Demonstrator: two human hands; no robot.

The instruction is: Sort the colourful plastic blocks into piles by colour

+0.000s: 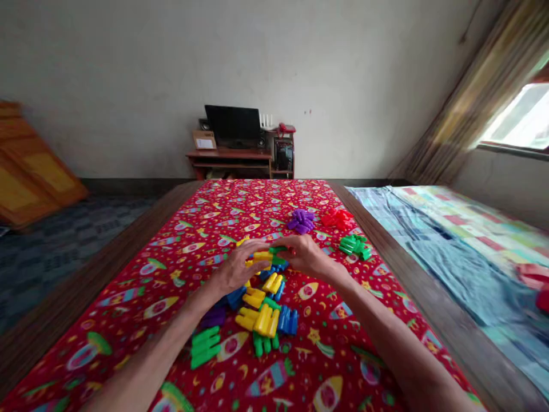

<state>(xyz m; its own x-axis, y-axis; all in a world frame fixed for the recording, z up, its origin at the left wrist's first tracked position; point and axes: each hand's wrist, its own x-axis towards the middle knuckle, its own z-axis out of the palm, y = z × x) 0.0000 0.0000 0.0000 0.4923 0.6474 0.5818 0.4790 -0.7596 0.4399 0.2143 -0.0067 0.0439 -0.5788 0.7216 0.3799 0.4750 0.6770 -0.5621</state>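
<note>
Yellow building blocks lie heaped with blue blocks and green blocks on a red patterned cloth. My left hand arches over the far part of the heap, fingers stretched and thumb apart, close to a few yellow blocks. Opposite it, my right hand has its fingers bent together above the heap's right side. A small red bit shows at those fingertips; I cannot make out what it is. A dark purple block lies partly behind my left forearm.
Separate clusters of purple blocks, red blocks and green blocks sit at the right. Wooden edging borders the cloth. A bed lies beyond it. A desk with a monitor stands against the far wall.
</note>
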